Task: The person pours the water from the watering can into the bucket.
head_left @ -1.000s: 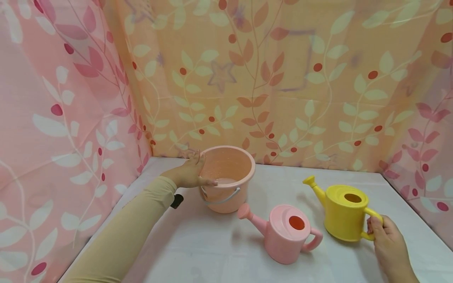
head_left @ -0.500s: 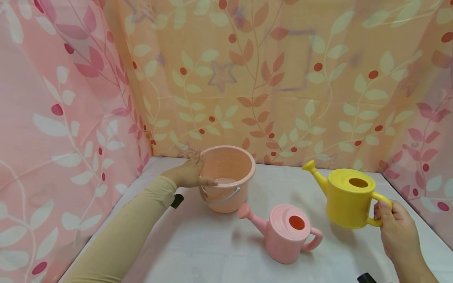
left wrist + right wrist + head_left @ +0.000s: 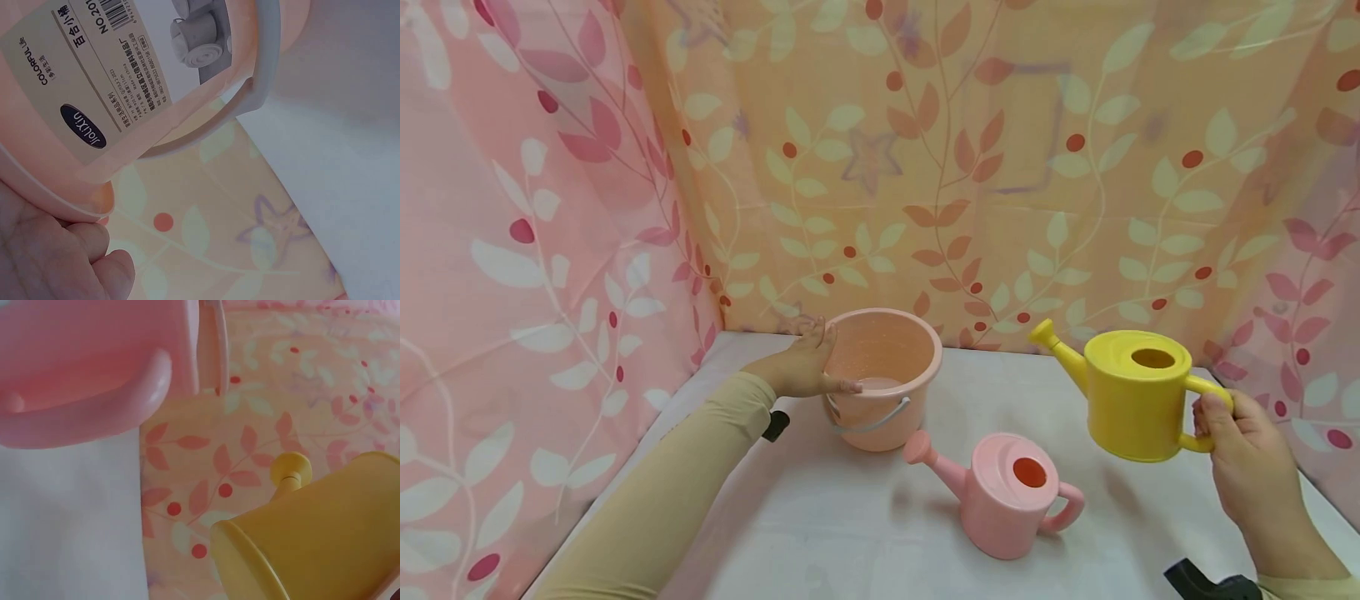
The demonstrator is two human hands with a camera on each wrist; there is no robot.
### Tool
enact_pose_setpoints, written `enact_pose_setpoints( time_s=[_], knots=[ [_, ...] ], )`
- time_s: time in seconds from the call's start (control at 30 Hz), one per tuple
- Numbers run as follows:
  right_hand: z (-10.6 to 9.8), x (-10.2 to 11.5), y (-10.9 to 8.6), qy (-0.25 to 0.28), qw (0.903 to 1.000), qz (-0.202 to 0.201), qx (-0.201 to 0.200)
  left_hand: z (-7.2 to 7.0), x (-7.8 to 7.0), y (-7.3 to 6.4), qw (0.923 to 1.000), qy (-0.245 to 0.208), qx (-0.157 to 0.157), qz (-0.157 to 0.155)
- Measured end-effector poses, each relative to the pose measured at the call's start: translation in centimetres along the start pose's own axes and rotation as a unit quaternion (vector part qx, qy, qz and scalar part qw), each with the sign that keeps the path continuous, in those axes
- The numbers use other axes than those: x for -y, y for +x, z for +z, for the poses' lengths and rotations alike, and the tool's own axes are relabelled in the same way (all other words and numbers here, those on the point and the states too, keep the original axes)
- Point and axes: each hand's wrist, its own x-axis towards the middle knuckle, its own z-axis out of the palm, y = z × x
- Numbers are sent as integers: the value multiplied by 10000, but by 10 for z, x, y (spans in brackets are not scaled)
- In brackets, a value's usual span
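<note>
My left hand (image 3: 797,367) holds the rim of a peach plastic bucket (image 3: 919,410) from its left side, thumb across the front rim. A pale wire handle hangs on the bucket's front, and a printed label (image 3: 94,81) shows on its wall in the left wrist view. With my right hand (image 3: 1251,467) I grip the handle of a yellow watering can (image 3: 1131,417), raised off the table and nearly level, its spout pointing left. A pink watering can (image 3: 1000,508) stands between the bucket and the yellow one, spout towards the bucket. The right wrist view shows the yellow can's base and spout.
A white-covered table (image 3: 820,533) lies beneath everything. Leaf-patterned cloth (image 3: 1000,208) hangs behind it, with pink patterned cloth (image 3: 550,275) on the left and more on the right. Dark camera mounts (image 3: 1213,583) sit at both wrists.
My right hand has lifted the yellow watering can upward from the table. My left hand, the bucket and the pink can have stayed in place.
</note>
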Motion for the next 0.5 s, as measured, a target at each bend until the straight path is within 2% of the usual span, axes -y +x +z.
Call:
enact_pose_setpoints(
  time_s=[0.13, 0.3, 0.5],
  knots=[
    [1, 12, 5, -176, 9993, -324, 17, 0, 0, -1, 10000, -6, 2, 6],
    [7, 26, 8, -247, 9990, -337, 162, -1, 0, -1, 10000, -69, 42, -39],
    [15, 39, 11, -49, 9984, -470, 304, -1, -1, -1, 10000, -62, 25, -21]
  ],
)
